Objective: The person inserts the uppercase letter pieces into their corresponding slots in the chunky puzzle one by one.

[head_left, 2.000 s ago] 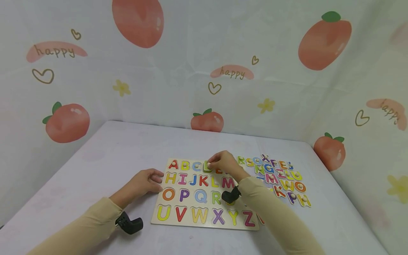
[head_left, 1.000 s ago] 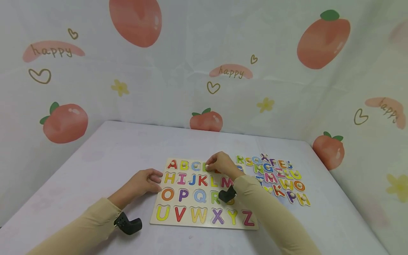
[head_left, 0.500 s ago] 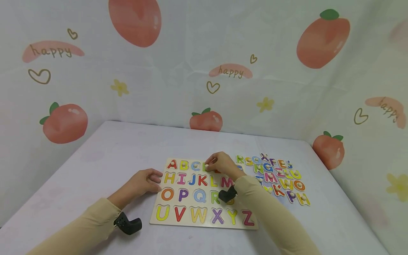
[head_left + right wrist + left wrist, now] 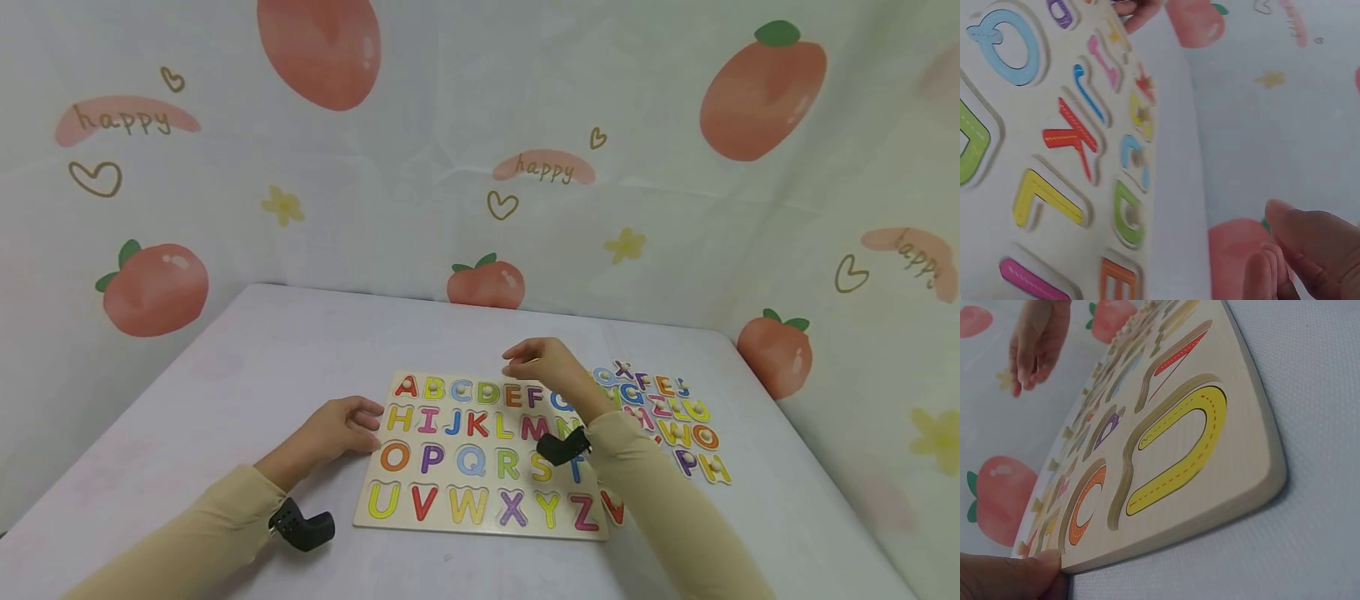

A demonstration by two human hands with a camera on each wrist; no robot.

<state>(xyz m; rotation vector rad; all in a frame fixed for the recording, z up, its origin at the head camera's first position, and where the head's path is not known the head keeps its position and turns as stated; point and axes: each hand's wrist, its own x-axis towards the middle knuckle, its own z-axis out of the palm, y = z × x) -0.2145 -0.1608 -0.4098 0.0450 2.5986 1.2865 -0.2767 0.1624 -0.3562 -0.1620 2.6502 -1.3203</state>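
My left hand (image 4: 341, 429) rests against the left edge of a wooden alphabet puzzle board (image 4: 483, 492), its fingers relaxed; in the left wrist view the thumb (image 4: 1016, 575) touches the edge. My right hand (image 4: 551, 367), loosely curled and holding nothing, hovers over the board's far right part. Knobbed letter pieces sit in the first slots of the top row: a red A (image 4: 406, 386), a yellow B (image 4: 434, 388), a blue C (image 4: 461, 390) and a green D (image 4: 487, 392). In the right wrist view, the D piece (image 4: 1124, 222) lies in its slot.
Loose knobbed letter pieces, among them an orange O (image 4: 705, 436) and a yellow H (image 4: 714, 467), lie spread to the right of the board. A red V piece (image 4: 613, 507) lies by its lower right edge. A fruit-print backdrop (image 4: 420, 208) stands behind the white table (image 4: 322, 329).
My right hand has let go of the green D piece at its slot and moved up and to the right. My left hand has stayed at the board's edge.
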